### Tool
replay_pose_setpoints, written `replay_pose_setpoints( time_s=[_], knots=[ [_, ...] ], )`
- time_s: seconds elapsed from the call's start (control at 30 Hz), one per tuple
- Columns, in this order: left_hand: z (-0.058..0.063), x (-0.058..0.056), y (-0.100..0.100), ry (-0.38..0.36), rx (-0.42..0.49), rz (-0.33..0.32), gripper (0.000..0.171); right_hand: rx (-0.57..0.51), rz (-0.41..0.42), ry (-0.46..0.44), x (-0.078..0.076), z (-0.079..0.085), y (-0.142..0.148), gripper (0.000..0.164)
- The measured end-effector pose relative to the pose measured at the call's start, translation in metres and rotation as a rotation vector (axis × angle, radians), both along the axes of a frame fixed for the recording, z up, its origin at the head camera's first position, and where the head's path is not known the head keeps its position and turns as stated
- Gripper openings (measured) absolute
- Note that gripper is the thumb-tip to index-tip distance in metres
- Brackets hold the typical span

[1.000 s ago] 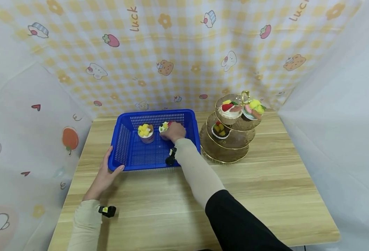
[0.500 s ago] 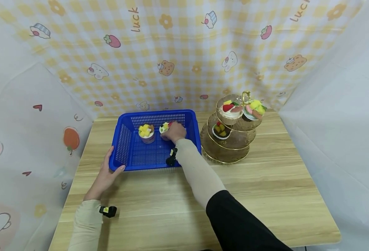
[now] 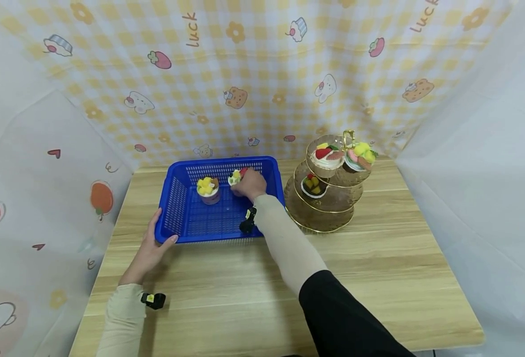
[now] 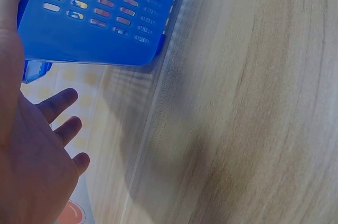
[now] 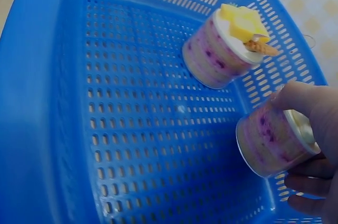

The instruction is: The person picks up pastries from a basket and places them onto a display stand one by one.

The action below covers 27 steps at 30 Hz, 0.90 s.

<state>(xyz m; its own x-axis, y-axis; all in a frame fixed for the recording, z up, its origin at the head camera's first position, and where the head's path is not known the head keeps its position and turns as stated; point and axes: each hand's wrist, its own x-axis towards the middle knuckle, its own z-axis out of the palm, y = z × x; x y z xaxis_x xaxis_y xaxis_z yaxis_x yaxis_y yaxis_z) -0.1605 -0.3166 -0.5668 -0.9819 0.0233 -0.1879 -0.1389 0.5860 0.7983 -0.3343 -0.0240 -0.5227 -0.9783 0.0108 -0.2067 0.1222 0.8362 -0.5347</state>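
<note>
My right hand (image 3: 252, 185) grips a cup of layered dessert (image 5: 272, 139) inside the blue plastic basket (image 3: 213, 240). The cup's purple-and-cream side shows in the right wrist view, tilted in that view, with the thumb on one side and the fingers curled on the other. To its left stands a similar dessert cup (image 3: 208, 191) topped with yellow cubes and a brown biscuit piece. My left hand (image 3: 150, 246) spans the basket's front-left corner, thumb at the front rim and fingers along the left side. In the left wrist view, several fingers (image 4: 66, 129) extend apart from the basket wall.
Right of the basket stands a tiered stand (image 3: 320, 220) with gold-edged plates. Its top tier bears two toy-like desserts, and a dark cup (image 3: 314, 185) sits on the middle one. All rest on a wooden table (image 3: 400, 277) before a checked curtain (image 3: 262, 74).
My right hand and the cup in it have shifted slightly right and up in the head view. The left hand and the basket stay where they were.
</note>
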Motion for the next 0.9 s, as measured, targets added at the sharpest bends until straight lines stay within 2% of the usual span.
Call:
replay_pose_setpoints(
  time_s=[0.1, 0.4, 0.6, 0.7, 0.9],
  knots=[
    [0.001, 0.000, 0.000, 0.000, 0.001, -0.001, 0.095, 0.004, 0.006, 0.009, -0.001, 0.005, 0.003, 0.060],
    [0.003, 0.001, 0.000, -0.004, 0.010, -0.005, 0.094, -0.036, 0.068, 0.123, -0.004, 0.024, 0.006, 0.060],
    [0.004, 0.002, 0.000, -0.013, 0.006, -0.005, 0.094, -0.193, 0.096, 0.268, 0.001, 0.040, 0.004, 0.053],
    [0.005, 0.001, 0.000, -0.008, 0.005, -0.006, 0.094, -0.239, 0.107, 0.344, 0.005, 0.048, 0.004, 0.049],
    [0.005, 0.002, 0.001, -0.022, -0.009, -0.008, 0.094, -0.293, 0.117, 0.408, 0.019, 0.062, 0.007, 0.058]
  ],
)
